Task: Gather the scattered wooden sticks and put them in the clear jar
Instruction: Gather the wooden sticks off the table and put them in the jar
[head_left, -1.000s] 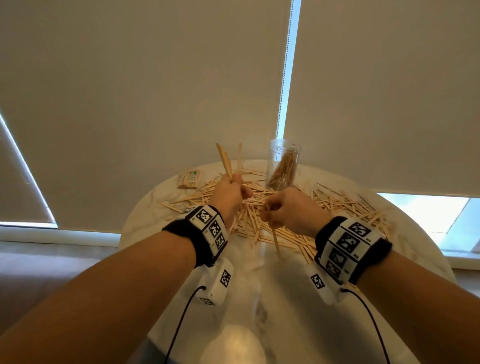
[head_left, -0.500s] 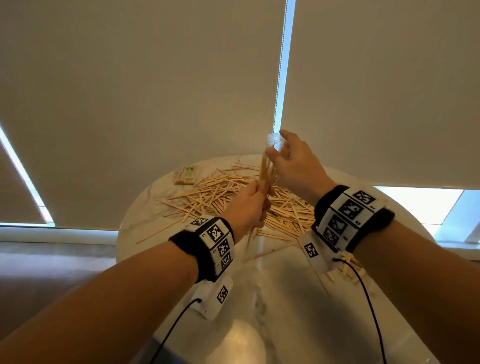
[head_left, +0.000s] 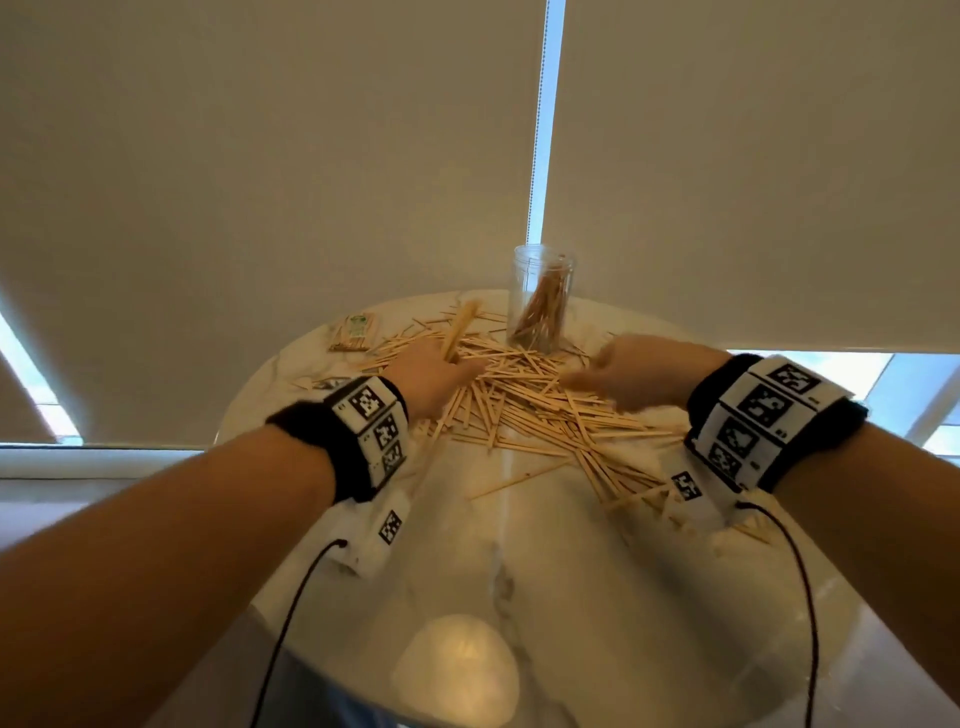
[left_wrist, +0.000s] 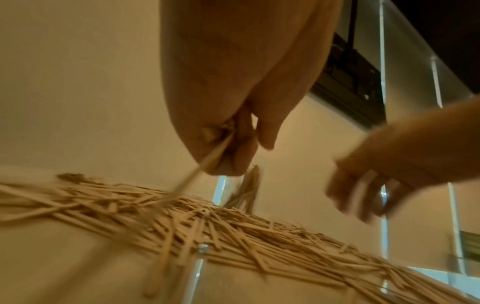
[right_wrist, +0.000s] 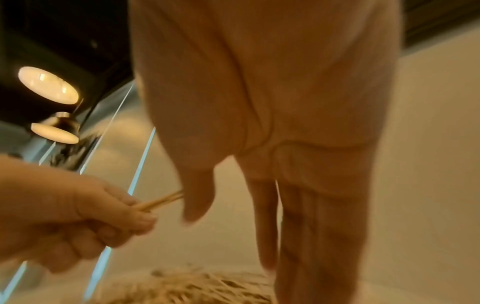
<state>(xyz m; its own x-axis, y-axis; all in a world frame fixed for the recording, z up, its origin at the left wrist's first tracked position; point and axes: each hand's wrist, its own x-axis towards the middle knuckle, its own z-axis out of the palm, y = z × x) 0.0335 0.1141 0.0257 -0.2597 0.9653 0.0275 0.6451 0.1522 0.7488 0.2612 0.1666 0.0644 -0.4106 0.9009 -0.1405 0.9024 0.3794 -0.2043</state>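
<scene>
While blur smears the right hand (head_left: 631, 371), its fingertips stay indistinct.

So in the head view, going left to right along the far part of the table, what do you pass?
Small packet of wooden sticks → left hand gripping a bundle of sticks → clear plastic jar → right hand.

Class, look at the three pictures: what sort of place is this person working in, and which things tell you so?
Probably a room in a home or office, by a window. A round marble-look table stands against pale roller blinds with daylight at their edges, and ceiling lamps show overhead.
</scene>
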